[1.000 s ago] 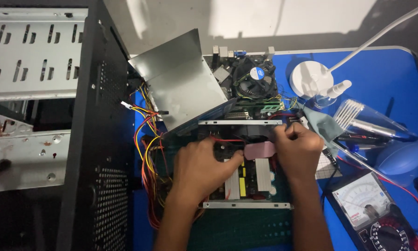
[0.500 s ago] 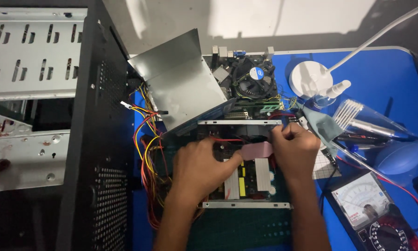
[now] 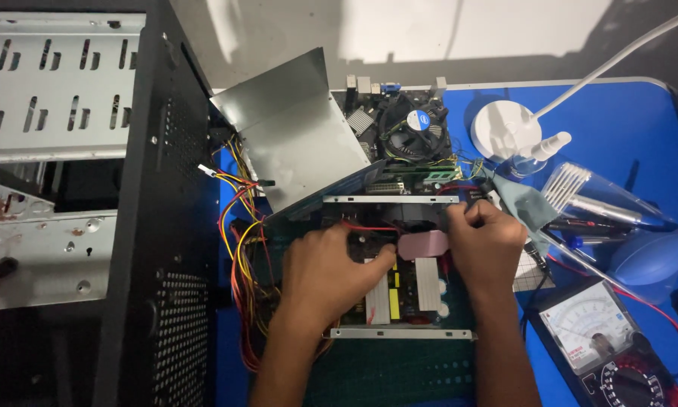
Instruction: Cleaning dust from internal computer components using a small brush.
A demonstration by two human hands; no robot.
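An opened power supply (image 3: pixel 403 290) lies on the blue table, its circuit board with grey heat sinks and a yellow part showing. My left hand (image 3: pixel 327 275) rests on the board's left side, fingers curled against a pink flat piece (image 3: pixel 422 245). My right hand (image 3: pixel 486 245) grips the right end of that pink piece, knuckles up. A bundle of red, yellow and black wires (image 3: pixel 241 249) runs out of the supply's left side. The supply's grey metal cover (image 3: pixel 297 136) stands tilted behind it.
A black computer case (image 3: pixel 158 226) stands at the left. A motherboard with a cooler fan (image 3: pixel 418 132) lies behind the supply. A white lamp base (image 3: pixel 505 128), a spray bottle, a brush in a bag (image 3: pixel 580 192), a blue blower (image 3: pixel 651 256) and an analog multimeter (image 3: pixel 591 332) sit at the right.
Both hands have shifted only slightly on the pink piece; my right hand sits a little higher than a second ago. Nothing else has moved.
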